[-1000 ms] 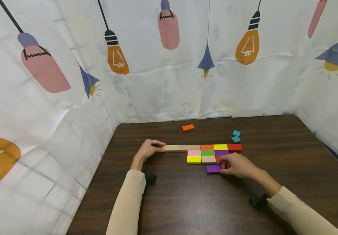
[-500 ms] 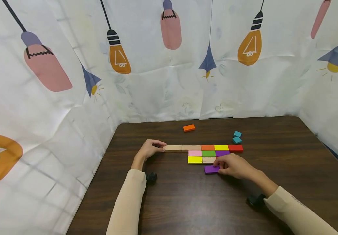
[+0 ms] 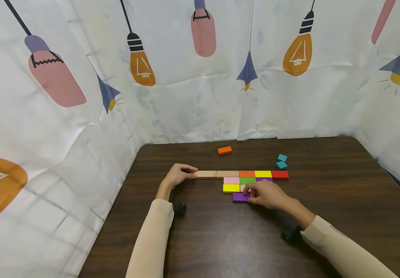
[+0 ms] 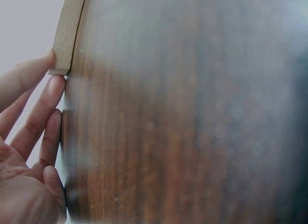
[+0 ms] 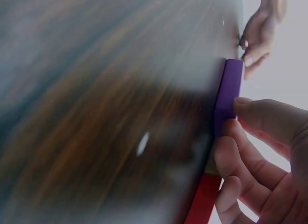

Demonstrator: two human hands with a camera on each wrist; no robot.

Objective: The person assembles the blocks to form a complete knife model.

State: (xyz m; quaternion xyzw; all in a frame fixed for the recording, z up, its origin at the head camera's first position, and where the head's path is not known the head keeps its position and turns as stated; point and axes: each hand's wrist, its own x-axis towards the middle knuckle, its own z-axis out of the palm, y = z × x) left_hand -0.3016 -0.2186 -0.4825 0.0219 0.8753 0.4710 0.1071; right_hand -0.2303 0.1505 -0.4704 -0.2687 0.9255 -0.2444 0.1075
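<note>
In the head view, my right hand (image 3: pixel 265 194) pinches a purple wooden block (image 3: pixel 240 197) by its right end, thumb and fingertips on it. The block lies just in front of a yellow block (image 3: pixel 231 189) in a low layout of coloured blocks. My hand covers part of this front row; a red block (image 5: pixel 204 200) shows there in the right wrist view. My left hand (image 3: pixel 178 175) touches the left end of a plain wooden block (image 3: pixel 205 175). Its thumb and index fingertips (image 4: pixel 57 85) rest at that end, the other fingers extended.
Further along the back row lie another plain block, an orange one (image 3: pixel 246 173), a yellow one (image 3: pixel 262 174) and a red one (image 3: pixel 280 175). Two teal blocks (image 3: pixel 281 165) and a loose orange block (image 3: pixel 224 150) sit behind. A printed curtain (image 3: pixel 200 96) stands beyond the dark table (image 3: pixel 207 239).
My right hand has slid the purple block leftward and slightly back, close against the front row. My left hand has stayed at the plain block's end.
</note>
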